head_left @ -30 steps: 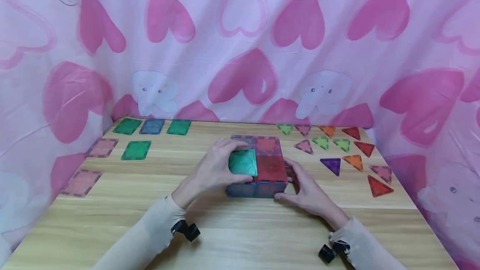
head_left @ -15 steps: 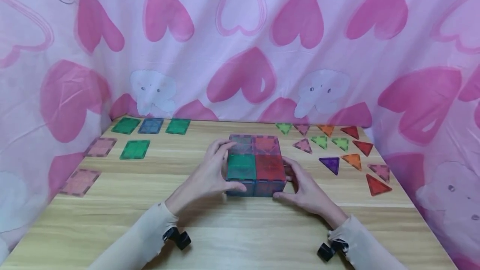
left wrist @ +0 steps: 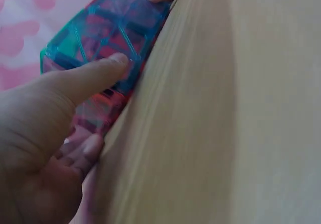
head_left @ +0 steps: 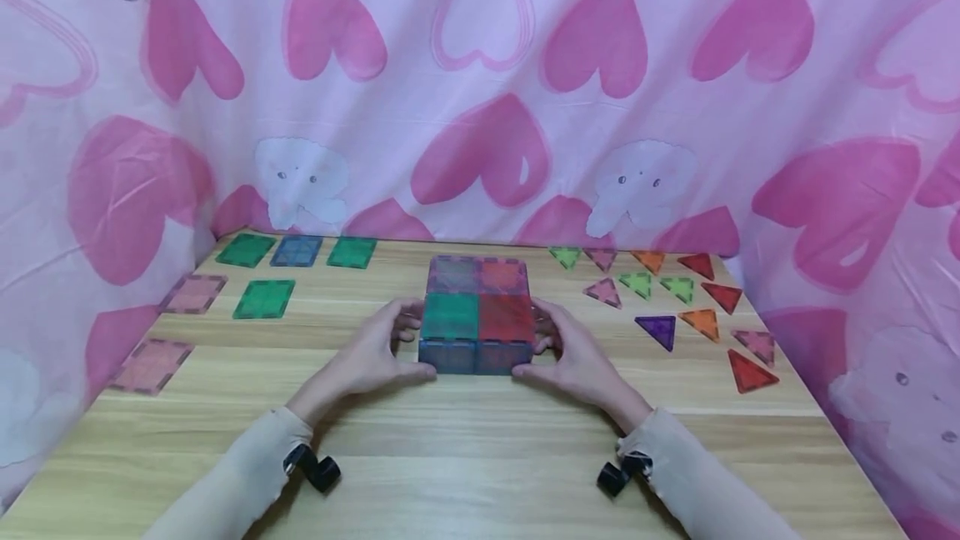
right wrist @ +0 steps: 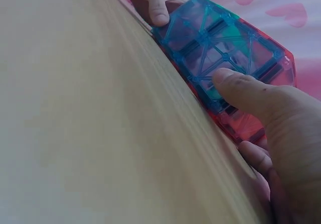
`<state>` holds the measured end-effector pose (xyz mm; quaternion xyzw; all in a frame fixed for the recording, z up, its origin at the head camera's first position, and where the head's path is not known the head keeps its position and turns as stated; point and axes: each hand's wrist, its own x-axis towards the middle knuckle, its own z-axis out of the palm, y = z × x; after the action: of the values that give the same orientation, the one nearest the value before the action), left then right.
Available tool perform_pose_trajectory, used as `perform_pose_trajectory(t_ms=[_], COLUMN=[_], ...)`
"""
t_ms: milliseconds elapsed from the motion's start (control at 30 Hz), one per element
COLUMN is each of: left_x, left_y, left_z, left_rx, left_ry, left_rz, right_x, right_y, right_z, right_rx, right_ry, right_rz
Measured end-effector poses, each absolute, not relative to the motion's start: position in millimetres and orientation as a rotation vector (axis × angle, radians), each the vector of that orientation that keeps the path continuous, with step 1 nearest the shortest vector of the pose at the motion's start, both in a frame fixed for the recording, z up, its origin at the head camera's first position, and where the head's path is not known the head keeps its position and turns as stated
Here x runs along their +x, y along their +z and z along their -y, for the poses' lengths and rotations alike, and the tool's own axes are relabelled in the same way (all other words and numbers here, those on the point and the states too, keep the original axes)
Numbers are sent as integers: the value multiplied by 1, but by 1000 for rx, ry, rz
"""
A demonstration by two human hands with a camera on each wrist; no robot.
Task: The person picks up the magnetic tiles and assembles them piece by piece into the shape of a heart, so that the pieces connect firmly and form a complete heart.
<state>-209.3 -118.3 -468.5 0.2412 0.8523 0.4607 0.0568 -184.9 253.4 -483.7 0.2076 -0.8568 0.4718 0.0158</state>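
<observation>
A low box of see-through magnetic tiles [head_left: 477, 317] stands mid-table in the head view. Its top shows a green square [head_left: 450, 317] at front left and a red square [head_left: 506, 317] at front right, with purplish and pinkish-red ones behind. Blue tiles [right wrist: 205, 43] form the front wall. My left hand [head_left: 375, 350] grips the box at its left side, and the left wrist view shows its thumb against the blue front. From the right side my right hand [head_left: 573, 357] holds it likewise, thumb on the front wall and fingers along the side.
Loose green [head_left: 264, 299], blue [head_left: 296, 251] and pink square tiles [head_left: 153, 366] lie flat on the left of the wooden table [head_left: 465, 457]. Several triangle tiles, among them a purple one [head_left: 657, 330] and a red one [head_left: 752, 372], lie at right. A pink heart-patterned curtain [head_left: 480, 107] surrounds the table.
The left hand laid the green square onto the box's front-left top and let go of it. It then took the box's left side, and the box moved left and slightly away with both hands.
</observation>
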Motion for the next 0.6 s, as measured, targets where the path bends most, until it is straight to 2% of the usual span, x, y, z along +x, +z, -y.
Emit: perform_pose_trajectory(t_ms=[367, 600], left_x=[-243, -261], left_y=[-479, -481], left_z=[145, 151], left_rx=[730, 637], left_ry=[1502, 1556], left_rz=[-2704, -2733], right_x=[-237, -263], right_y=[-481, -484], right_z=[-202, -183], right_rx=[564, 608], right_ry=[1669, 1661], right_rz=[2557, 2524])
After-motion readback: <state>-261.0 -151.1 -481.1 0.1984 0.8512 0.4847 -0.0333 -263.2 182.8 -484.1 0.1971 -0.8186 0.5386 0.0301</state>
